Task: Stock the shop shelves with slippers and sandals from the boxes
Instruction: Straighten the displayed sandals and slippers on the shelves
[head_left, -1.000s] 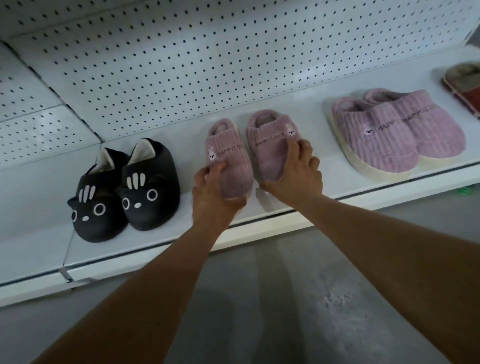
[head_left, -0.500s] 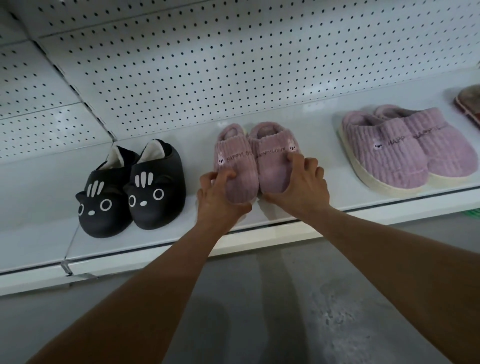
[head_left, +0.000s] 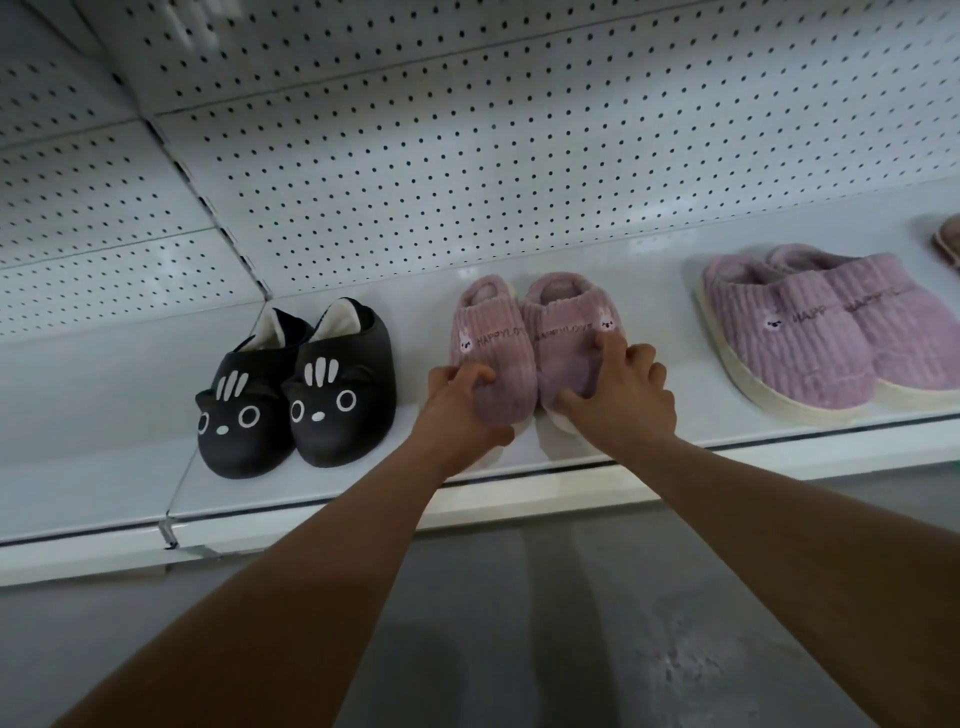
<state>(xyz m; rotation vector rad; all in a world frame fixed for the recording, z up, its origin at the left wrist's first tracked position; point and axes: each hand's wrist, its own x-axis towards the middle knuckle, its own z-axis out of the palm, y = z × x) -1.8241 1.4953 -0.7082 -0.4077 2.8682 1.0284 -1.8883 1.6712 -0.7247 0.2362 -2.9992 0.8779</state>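
Your left hand (head_left: 457, 410) curls round the toe of the left pink slipper (head_left: 493, 358); your right hand (head_left: 618, 400) grips the toe of its mate (head_left: 566, 343). Both sit touching on the shelf (head_left: 130, 467). They look soft and light, so hold at the toes. Black cat slippers (head_left: 296, 384) stand near on the left, 2 larger pink slippers (head_left: 821, 332) apart on the right; nothing blocks.

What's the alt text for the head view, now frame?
Left hand and right hand each grip one small pink slipper of a pair on a white shelf, between black cat-face slippers and larger pink slippers.
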